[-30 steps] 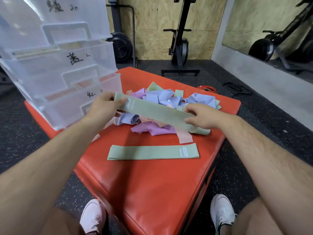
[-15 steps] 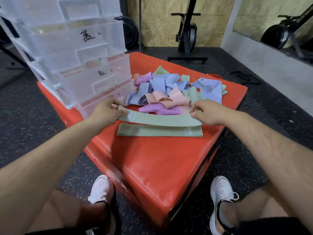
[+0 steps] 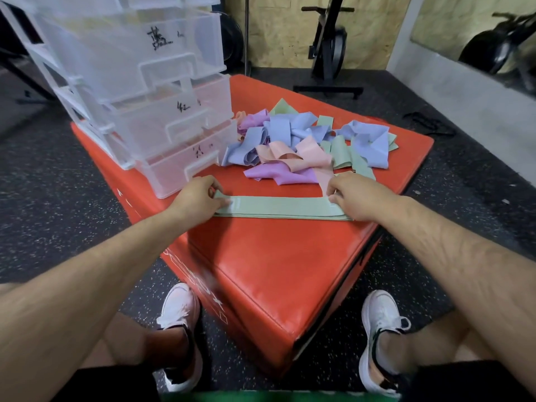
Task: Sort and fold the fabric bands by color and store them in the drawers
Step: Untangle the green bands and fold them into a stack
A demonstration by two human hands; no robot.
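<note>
The clear plastic drawer stack [image 3: 150, 105] stands far left. My left hand [image 3: 200, 198] pinches the left end of the flat pale-green fabric band [image 3: 278, 204]. Airborne a second ago, it now lies stacked on a second green band [image 3: 333, 217] atop the orange padded box [image 3: 275, 271], so greens are pairing up. My right hand [image 3: 352, 195] pinches the other end, close to the box's right edge. The mixed-colour band pile [image 3: 301, 143] crowds behind, and room lies toward me.

Both hands have lowered the green band [image 3: 278, 205] onto the other green band.
</note>
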